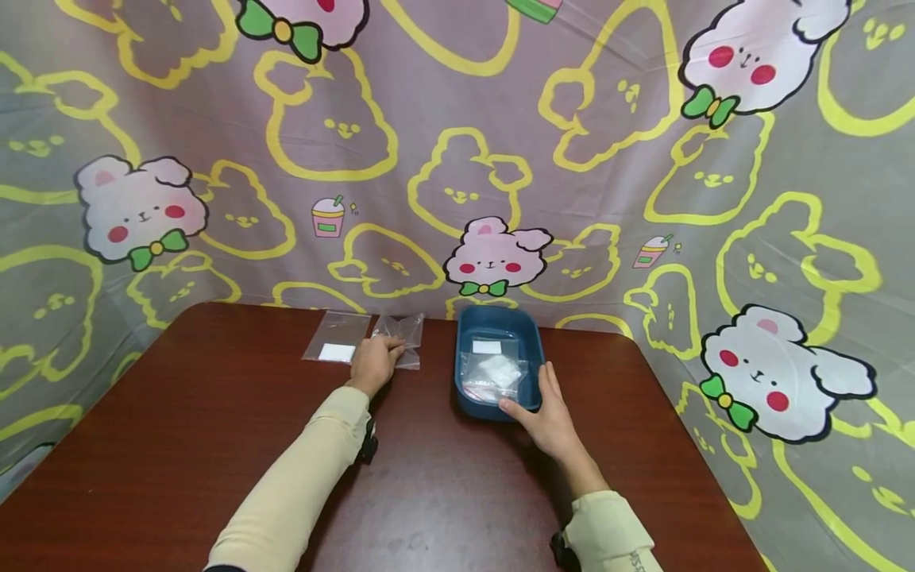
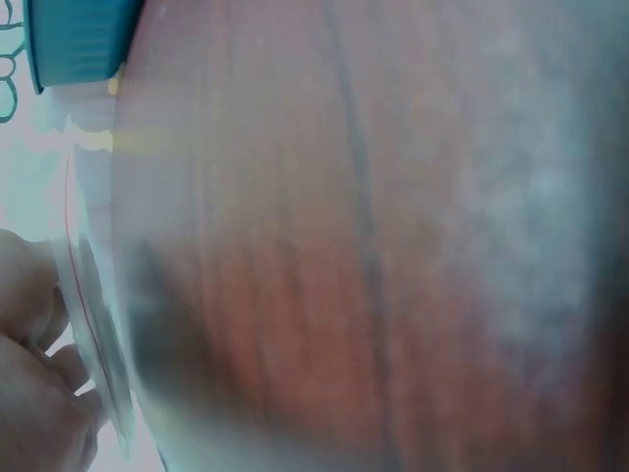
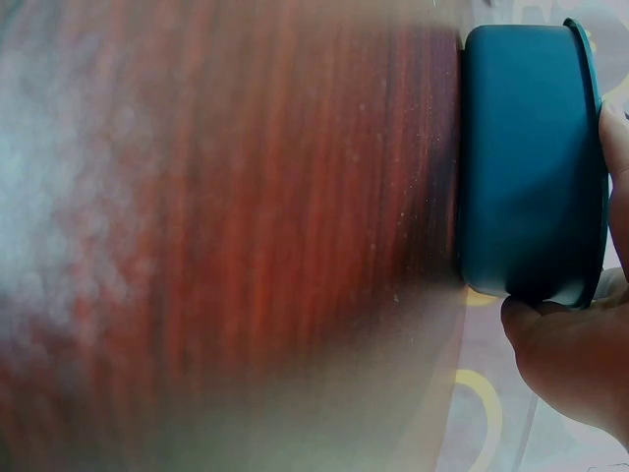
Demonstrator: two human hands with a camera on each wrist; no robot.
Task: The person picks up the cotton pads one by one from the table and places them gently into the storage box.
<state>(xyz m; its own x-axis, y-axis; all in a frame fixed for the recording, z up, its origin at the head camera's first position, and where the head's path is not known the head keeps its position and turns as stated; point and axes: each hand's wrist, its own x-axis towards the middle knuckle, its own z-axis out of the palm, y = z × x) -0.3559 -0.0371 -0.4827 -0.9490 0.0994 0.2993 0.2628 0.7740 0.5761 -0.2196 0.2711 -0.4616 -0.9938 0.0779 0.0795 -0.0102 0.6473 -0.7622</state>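
Observation:
My left hand (image 1: pixel 374 365) pinches a clear zip-lock bag (image 1: pixel 409 327) on the table, its fingers curled at the bag's left part. In the left wrist view the bag (image 2: pixel 86 285) shows a thin red line beside the bent fingers. Just left of that hand lies another clear bag (image 1: pixel 341 327) with a white label. My right hand (image 1: pixel 549 413) grips a blue plastic bin (image 1: pixel 530 326) at its near right corner, thumb in front and fingers along the right side. Inside the bin are clear bags (image 1: pixel 493 372) with white patches; how many overlap is hard to tell.
The dark reddish wooden table (image 1: pixel 422 492) reaches back to a hanging cloth (image 1: pixel 400 103) printed with cartoon animals, which also runs along the right side. The bin stands near the table's back edge, right of the loose bags.

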